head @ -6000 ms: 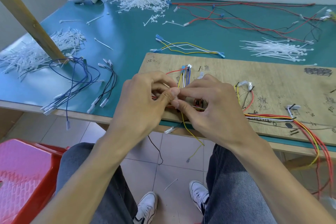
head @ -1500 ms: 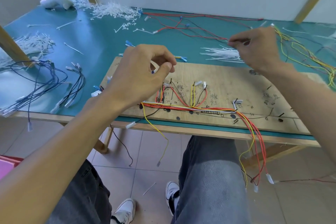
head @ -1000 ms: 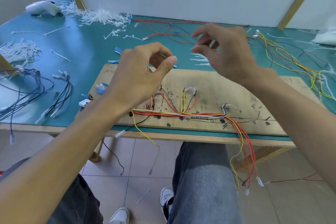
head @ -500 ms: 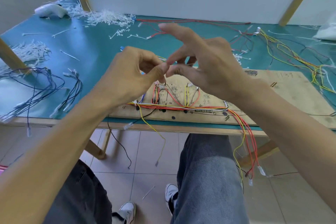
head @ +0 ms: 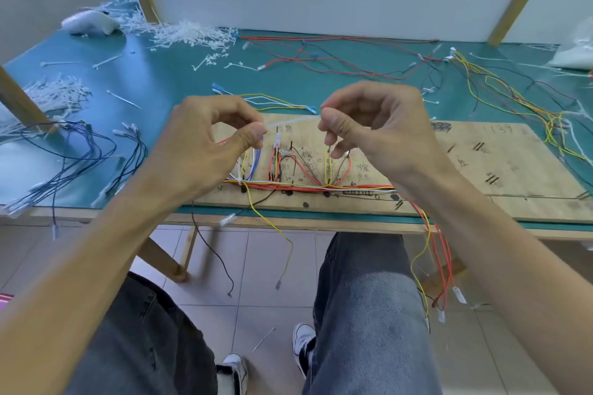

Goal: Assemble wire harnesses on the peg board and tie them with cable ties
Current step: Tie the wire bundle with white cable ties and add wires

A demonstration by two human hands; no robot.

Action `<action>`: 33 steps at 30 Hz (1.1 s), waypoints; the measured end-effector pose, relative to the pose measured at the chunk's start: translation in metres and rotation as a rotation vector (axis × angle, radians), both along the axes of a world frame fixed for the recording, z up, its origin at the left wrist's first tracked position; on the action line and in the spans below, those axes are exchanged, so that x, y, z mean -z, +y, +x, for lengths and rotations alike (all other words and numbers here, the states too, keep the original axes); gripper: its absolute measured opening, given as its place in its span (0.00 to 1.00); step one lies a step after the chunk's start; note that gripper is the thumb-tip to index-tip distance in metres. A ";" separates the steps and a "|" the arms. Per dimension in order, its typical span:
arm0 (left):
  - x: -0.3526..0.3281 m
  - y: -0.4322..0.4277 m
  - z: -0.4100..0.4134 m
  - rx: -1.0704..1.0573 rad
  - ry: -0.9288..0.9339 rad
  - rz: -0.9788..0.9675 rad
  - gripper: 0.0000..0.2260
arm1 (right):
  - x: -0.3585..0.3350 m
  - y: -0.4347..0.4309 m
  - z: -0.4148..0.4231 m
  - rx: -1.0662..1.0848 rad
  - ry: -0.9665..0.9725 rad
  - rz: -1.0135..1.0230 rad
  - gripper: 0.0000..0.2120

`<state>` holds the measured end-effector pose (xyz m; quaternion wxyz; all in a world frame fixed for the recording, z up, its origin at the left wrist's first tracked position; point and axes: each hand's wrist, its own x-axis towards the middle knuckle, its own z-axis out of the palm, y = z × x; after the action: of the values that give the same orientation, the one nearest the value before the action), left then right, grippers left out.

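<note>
Cable tie (head: 291, 121), pale and blurred, spans level in the air over the board (head: 481, 163). The left hand (head: 205, 144) pinches its left end between thumb and forefinger, and the right hand (head: 382, 128) pinches its right end likewise, other fingers curled. Below them the harness (head: 308, 187) of red, yellow and white wires runs along the board's near edge, at the near edge of the tabletop (head: 179, 74), with several ends hanging over it.
</note>
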<state>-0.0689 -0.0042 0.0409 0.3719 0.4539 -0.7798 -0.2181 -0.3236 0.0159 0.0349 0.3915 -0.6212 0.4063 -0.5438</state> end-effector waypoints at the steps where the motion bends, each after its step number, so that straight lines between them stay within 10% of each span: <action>1: 0.001 0.001 0.000 -0.007 -0.001 -0.006 0.04 | 0.002 0.002 0.001 -0.004 -0.069 0.032 0.02; 16: 0.007 -0.003 -0.007 -0.043 -0.125 -0.025 0.02 | 0.033 0.016 0.046 0.393 -0.292 -0.053 0.02; 33: 0.029 -0.035 -0.001 0.015 -0.606 -0.131 0.05 | 0.057 0.017 0.043 0.799 0.350 -0.311 0.05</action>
<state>-0.0702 -0.0389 0.0116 0.1494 0.4673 -0.8710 -0.0250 -0.2805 0.0331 -0.0219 -0.0212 -0.5498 0.5875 -0.5934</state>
